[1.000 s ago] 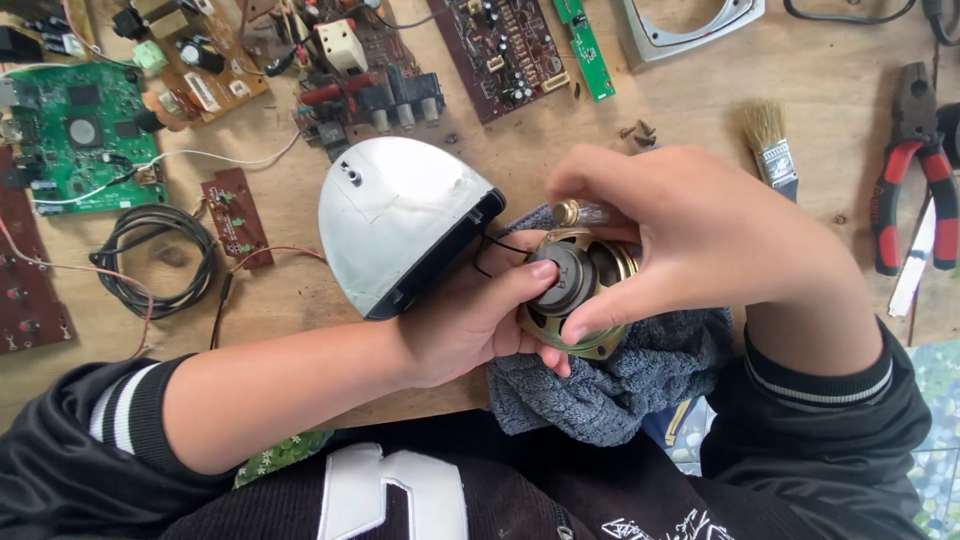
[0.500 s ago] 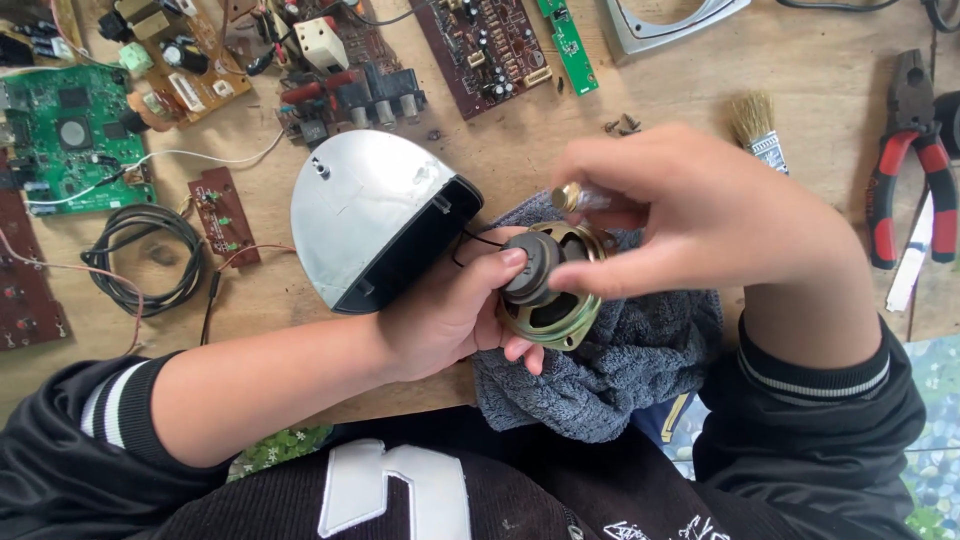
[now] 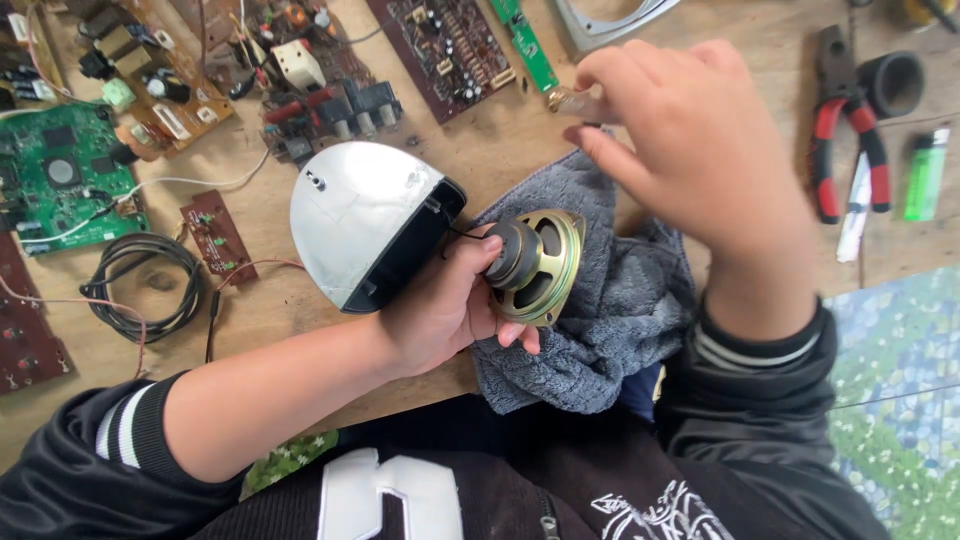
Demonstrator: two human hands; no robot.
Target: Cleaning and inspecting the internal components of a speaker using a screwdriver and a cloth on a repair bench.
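Observation:
My left hand (image 3: 445, 310) grips a small round speaker driver (image 3: 535, 265) with a brass-coloured frame and a grey magnet. Thin black wires run from it to a silver and black speaker shell (image 3: 365, 220) lying on the wooden table just left of the hand. Under the driver lies a grey cloth (image 3: 610, 310). Raised above the cloth, my right hand (image 3: 695, 155) pinches a small brush (image 3: 572, 100) by its handle, with the bristles hidden behind the fingers.
Several circuit boards lie along the far edge: green (image 3: 55, 175), brown (image 3: 445, 45) and a narrow green strip (image 3: 525, 45). A coiled black cable (image 3: 140, 285) sits left. Red-handled pliers (image 3: 845, 130), a green lighter (image 3: 925, 170) and a black ring (image 3: 895, 80) are right.
My right hand has lifted off the speaker driver and moved up and to the right with the brush. The driver now shows fully in my left hand.

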